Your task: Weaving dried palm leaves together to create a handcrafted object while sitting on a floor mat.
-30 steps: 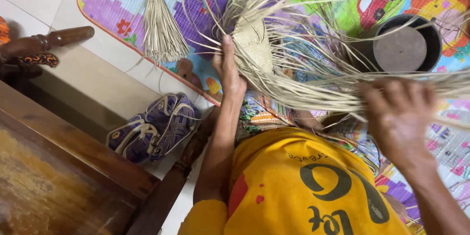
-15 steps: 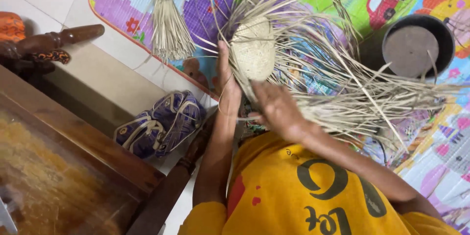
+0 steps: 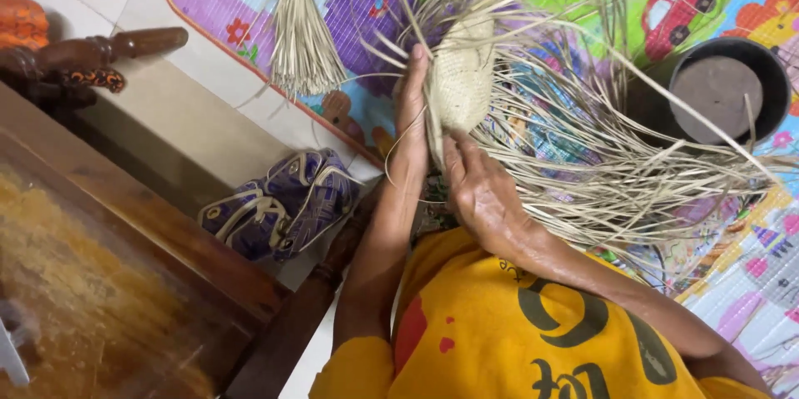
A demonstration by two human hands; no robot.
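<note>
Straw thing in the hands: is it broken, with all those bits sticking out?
Nothing looks broken. The straw piece has a tight woven middle, and loose strands fan out from it over the mat. The left hand steadies its edge; the right hand grips the bottom. No spill shows.
</note>
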